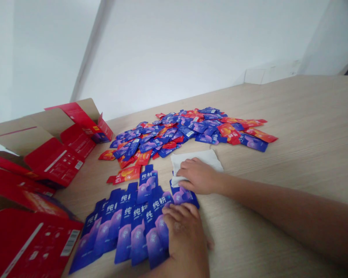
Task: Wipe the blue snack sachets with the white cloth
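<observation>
My right hand [200, 175] presses a folded white cloth [210, 157] with bent fingers, at the upper end of a blue sachet [184, 196]. Just below, my left hand [187, 231] has its fingers curled together over the lower part of that sachet; its thumb is mostly hidden. Overlapping blue sachets [137, 233] with purple prints and white lettering lie fanned out to the left of my left hand, mostly upright as I see them. One more blue sachet [147, 185] sits at the top of this row.
A heap of mixed blue and red-orange sachets [174, 133] spreads across the wooden table [292, 135] farther back. Opened red cardboard boxes [58, 162] stand along the left, one box [26, 243] close to the front. A white wall [191, 50] rises behind the table.
</observation>
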